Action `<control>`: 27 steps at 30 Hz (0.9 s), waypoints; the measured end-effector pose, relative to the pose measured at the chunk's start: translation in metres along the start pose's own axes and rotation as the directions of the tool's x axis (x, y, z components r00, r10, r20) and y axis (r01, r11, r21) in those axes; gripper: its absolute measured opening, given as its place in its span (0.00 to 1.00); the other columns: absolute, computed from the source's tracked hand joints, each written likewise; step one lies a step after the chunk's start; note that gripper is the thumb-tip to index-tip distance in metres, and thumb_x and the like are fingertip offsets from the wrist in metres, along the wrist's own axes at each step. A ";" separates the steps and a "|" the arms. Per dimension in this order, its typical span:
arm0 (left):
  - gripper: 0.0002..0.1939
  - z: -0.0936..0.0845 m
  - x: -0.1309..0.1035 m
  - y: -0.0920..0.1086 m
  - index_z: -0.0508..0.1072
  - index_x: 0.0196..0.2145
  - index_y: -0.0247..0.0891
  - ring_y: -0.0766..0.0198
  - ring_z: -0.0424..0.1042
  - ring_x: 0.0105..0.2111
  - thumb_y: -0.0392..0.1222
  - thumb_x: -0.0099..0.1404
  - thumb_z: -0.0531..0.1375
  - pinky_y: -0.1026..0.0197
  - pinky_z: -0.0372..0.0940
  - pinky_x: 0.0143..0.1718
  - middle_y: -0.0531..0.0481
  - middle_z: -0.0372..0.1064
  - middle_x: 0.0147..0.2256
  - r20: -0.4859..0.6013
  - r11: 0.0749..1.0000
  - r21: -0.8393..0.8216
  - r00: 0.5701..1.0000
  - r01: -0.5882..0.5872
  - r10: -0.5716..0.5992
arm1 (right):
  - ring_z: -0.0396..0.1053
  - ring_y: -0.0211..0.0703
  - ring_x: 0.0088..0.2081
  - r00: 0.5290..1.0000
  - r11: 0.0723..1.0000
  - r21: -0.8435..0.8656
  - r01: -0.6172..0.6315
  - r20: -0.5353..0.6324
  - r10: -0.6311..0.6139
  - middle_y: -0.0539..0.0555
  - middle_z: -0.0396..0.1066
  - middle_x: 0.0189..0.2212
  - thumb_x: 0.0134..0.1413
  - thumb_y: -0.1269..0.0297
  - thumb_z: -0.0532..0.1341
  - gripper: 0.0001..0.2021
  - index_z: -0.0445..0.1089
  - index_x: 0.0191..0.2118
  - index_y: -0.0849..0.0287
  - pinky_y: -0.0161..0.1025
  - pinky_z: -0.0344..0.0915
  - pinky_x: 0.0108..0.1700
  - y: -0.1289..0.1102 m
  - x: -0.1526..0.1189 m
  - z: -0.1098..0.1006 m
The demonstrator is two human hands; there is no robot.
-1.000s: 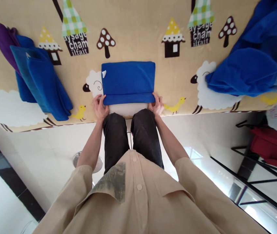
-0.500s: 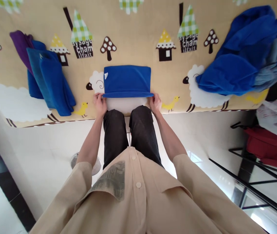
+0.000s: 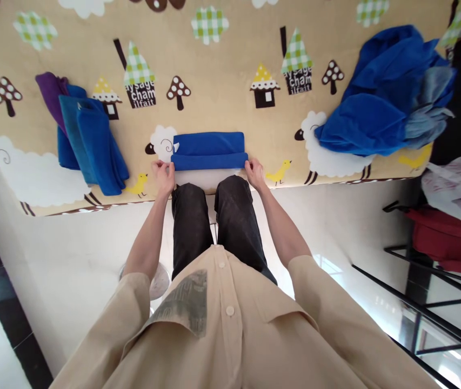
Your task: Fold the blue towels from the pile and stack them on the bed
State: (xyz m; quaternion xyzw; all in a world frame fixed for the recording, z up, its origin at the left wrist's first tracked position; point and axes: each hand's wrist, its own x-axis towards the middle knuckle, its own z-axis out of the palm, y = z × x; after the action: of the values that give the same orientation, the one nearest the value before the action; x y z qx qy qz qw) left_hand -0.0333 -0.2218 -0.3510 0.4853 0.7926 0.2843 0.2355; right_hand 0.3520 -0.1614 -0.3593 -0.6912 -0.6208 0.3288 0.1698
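A blue cloth (image 3: 209, 143) lies flat on the patterned bedspread in front of my knees, its near edge turned over into a band along its whole width. A small white tag shows at its left side. My left hand (image 3: 164, 175) pinches the near left corner of this band. At the opposite end, my right hand (image 3: 255, 173) has the right corner between thumb and fingers. Both hands rest low, close to the bedspread.
Rolled blue and purple cloths (image 3: 92, 135) lie to the left on the bedspread (image 3: 218, 70). A crumpled heap of blue cloth (image 3: 376, 102) is on the right, with a greyish-blue piece. Beyond it are a white plastic bag (image 3: 457, 183), a red bag (image 3: 449, 237) and a black metal rack (image 3: 416, 308).
The cloth's near edge has been turned away from me into a wider folded band, so the cloth is shallower. Both hands stay at its ends. The camera view has shifted slightly.
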 end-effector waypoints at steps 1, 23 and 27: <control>0.24 0.000 0.001 0.000 0.74 0.35 0.40 0.45 0.65 0.60 0.62 0.74 0.52 0.39 0.59 0.68 0.34 0.64 0.52 -0.003 1.000 0.002 1.000 -0.004 0.004 | 0.72 0.49 0.40 1.000 1.000 0.003 0.003 -0.009 -0.003 0.57 0.73 0.35 0.72 0.35 0.45 0.30 0.69 0.34 0.55 0.49 0.71 0.51 0.000 0.000 0.000; 0.28 -0.042 -0.020 0.009 0.71 0.63 0.39 0.48 0.60 0.70 0.57 0.78 0.48 0.43 0.53 0.72 0.35 0.65 0.67 0.182 0.942 0.113 0.938 -0.317 0.294 | 0.69 0.56 0.61 0.975 0.973 -0.116 0.199 -0.075 -0.208 0.65 0.72 0.59 0.76 0.51 0.46 0.25 0.74 0.57 0.58 0.58 0.65 0.65 -0.010 -0.022 -0.035; 0.30 -0.050 -0.024 0.017 0.64 0.70 0.39 0.51 0.52 0.75 0.55 0.78 0.48 0.44 0.48 0.75 0.36 0.58 0.72 0.404 0.886 0.050 0.821 -0.460 0.403 | 0.60 0.55 0.71 0.907 0.890 -0.183 0.418 0.141 -0.397 0.61 0.67 0.68 0.75 0.58 0.49 0.23 0.68 0.67 0.55 0.61 0.57 0.71 -0.012 -0.036 -0.049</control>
State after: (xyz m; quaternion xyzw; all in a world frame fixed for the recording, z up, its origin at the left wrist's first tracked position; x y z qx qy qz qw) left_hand -0.0451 -0.2483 -0.3002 0.7141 0.6187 0.1716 0.2788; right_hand 0.3751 -0.1859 -0.3075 -0.5422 -0.7905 0.2531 0.1304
